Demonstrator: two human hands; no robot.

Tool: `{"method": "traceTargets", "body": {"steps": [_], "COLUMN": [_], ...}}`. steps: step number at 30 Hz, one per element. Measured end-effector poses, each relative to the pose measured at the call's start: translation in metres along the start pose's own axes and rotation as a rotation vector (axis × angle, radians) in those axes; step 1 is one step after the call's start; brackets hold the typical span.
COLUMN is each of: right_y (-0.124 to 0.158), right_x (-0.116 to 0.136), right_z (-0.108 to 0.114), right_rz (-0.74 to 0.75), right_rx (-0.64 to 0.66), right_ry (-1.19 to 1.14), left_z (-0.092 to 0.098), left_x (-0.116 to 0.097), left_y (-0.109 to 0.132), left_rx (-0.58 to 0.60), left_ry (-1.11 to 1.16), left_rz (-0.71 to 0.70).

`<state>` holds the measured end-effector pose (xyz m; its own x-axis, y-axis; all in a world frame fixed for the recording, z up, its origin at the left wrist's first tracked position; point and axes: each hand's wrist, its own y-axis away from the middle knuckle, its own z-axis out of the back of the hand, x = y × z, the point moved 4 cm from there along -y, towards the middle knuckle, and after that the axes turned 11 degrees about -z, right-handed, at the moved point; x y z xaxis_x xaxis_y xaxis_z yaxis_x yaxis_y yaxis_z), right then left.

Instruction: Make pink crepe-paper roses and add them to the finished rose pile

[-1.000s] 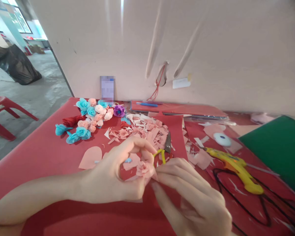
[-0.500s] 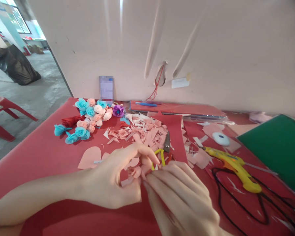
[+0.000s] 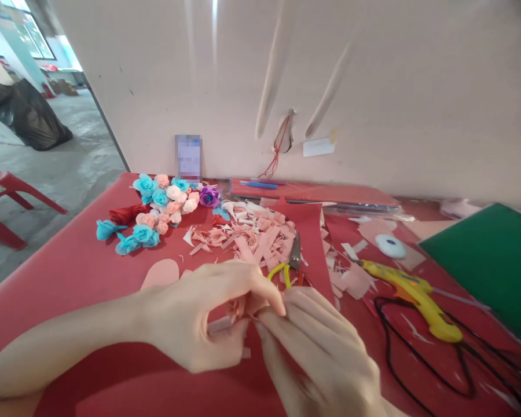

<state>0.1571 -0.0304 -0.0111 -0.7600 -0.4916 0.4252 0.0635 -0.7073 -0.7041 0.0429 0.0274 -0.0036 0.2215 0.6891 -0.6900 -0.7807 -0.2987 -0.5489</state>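
Note:
Between my two hands is a small pink paper flower (image 3: 235, 310), partly hidden by the fingers. My left hand (image 3: 204, 315) curls around it, thumb below and index finger bent over the top. From the right, my right hand (image 3: 321, 347) pinches the flower's side or base, its fingertips meeting those of the left; exactly what they press is hidden. Just beyond the fingers lie scissors with yellow handles (image 3: 279, 272), blades pointing away. A rounded pink paper petal (image 3: 161, 273) rests on the table behind my left wrist.
Finished paper flowers (image 3: 145, 234) cluster at the back left of the red table (image 3: 69, 266). Pink paper scraps (image 3: 260, 234) are heaped in the middle. At right lie a yellow glue gun (image 3: 417, 295) with a black cord, a white oval object (image 3: 389, 246) and a green sheet (image 3: 490, 266). A phone (image 3: 189, 157) leans behind.
My left hand has shifted slightly left and turned, its index finger reaching further over the flower. The flower is more covered now. My right hand has moved slightly down and left.

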Motion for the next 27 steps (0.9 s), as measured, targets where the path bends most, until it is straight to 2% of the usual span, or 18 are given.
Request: {"method": "traceTargets", "body": {"steps": [9, 13, 19, 27], "right_y": [-0.01, -0.007, -0.002, -0.004], "right_x": [-0.009, -0.009, -0.005, -0.006], "right_z": [-0.003, -0.006, -0.008, -0.009], "right_rz": [-0.047, 0.032, 0.169, 0.129], "right_rx": [0.077, 0.069, 0.047, 0.061], "right_ry": [-0.04, 0.011, 0.063, 0.046], "left_z": [0.003, 0.003, 0.002, 0.0], "left_x": [0.008, 0.011, 0.01, 0.011], "left_y": [-0.001, 0.0, -0.003, -0.002], "left_rx": [-0.021, -0.023, -0.013, 0.009], "left_ry": [-0.125, -0.167, -0.168, -0.186], "left_rz": [0.163, 0.243, 0.151, 0.073]}}
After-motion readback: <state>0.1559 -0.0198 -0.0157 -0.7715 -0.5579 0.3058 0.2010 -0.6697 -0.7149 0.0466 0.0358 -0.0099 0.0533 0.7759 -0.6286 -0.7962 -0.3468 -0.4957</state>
